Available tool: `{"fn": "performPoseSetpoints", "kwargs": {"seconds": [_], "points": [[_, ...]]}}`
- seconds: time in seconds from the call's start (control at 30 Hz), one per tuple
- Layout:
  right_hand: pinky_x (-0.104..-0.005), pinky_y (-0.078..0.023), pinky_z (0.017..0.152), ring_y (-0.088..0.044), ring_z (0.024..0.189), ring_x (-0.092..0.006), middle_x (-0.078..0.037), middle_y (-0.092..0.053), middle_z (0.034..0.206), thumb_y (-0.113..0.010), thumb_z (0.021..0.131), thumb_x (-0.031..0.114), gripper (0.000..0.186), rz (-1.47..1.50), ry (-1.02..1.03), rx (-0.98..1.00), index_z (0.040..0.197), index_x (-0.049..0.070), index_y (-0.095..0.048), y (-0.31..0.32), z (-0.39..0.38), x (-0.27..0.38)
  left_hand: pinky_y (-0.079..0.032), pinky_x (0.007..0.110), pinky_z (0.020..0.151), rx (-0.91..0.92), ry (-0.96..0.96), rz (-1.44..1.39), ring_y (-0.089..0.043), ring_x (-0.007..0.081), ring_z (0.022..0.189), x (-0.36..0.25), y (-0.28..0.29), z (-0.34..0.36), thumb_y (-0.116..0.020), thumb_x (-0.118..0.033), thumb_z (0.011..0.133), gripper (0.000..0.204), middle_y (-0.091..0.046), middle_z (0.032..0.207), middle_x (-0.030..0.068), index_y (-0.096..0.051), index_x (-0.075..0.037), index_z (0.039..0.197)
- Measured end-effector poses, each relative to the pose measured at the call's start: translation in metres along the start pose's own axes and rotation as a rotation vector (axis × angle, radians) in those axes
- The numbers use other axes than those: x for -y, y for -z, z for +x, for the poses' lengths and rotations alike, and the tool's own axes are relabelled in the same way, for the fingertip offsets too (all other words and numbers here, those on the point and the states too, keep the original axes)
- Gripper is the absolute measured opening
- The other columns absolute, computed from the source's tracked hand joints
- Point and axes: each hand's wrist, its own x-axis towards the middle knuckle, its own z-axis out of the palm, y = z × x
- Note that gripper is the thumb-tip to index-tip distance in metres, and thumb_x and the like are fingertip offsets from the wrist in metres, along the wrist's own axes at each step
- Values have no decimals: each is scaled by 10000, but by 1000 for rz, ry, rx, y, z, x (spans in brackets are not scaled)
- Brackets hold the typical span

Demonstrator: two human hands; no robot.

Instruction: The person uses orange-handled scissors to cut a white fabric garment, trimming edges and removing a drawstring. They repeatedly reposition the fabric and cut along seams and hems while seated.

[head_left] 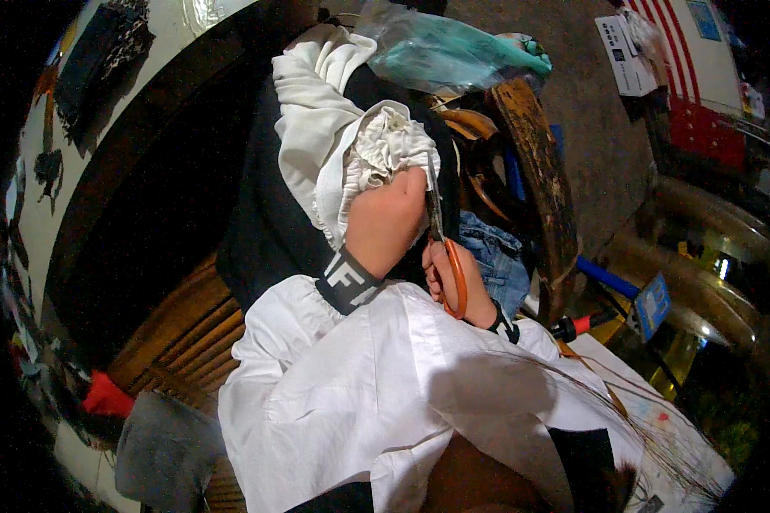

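Note:
My left hand [385, 218] grips the gathered, ruffled part of a cream cloth [376, 137], whose looser folds spread up over black fabric [257, 222]. My right hand [458, 286] holds scissors [457, 291] by their orange handle, just right of and below my left hand. The metal blades point up along the right edge of the gathered cloth, beside my left fingers; whether they are parted or touching a thread I cannot tell. Both wrists have dark bands, and my white sleeves and shirt fill the lower middle.
A worn wooden piece [526, 145] and blue denim [496, 248] lie to the right, with a bagged green item [453, 60] above. A slatted wooden seat [171, 333] with grey cloth [162, 445] is at lower left. Blue and black tools [603, 278] sit at the right.

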Motion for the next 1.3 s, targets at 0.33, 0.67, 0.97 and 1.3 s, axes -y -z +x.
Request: {"fn": "performPoseSetpoints", "kwargs": {"seconds": [0.33, 0.67, 0.97, 1.3], "points": [[-252, -431, 622, -489, 663, -113, -3, -475, 731, -415, 953, 477, 398, 201, 106, 342, 907, 86, -475, 27, 27, -13, -474, 372, 514, 150, -240, -152, -603, 296, 606, 5, 9, -7, -586, -135, 748, 130, -568, 698, 98, -495, -70, 813], [-250, -322, 370, -353, 402, -82, 15, -376, 523, -396, 960, 468, 458, 274, 31, 237, 737, 72, -453, 20, 15, 9, -465, 379, 526, 133, -272, -227, -596, 291, 619, 7, 19, -10, -652, -154, 724, 188, -555, 671, 83, -510, -76, 819], [-226, -312, 360, -362, 392, -77, 5, -398, 533, -430, 962, 392, 397, 3, 105, 92, 771, 47, -471, 11, 11, 12, -451, 360, 504, -171, -96, -34, -582, 244, 588, 3, 7, -11, -684, -179, 696, 248, -523, 706, 61, -493, -81, 819], [-215, -415, 515, -479, 591, -87, -28, -501, 778, -466, 958, 299, 283, 69, 161, 151, 1023, 27, -502, 10, 8, -5, -470, 401, 513, 44, -47, 15, -616, 295, 609, 9, 1, 3, -594, -120, 731, 144, -585, 721, 109, -506, -73, 834]]}}
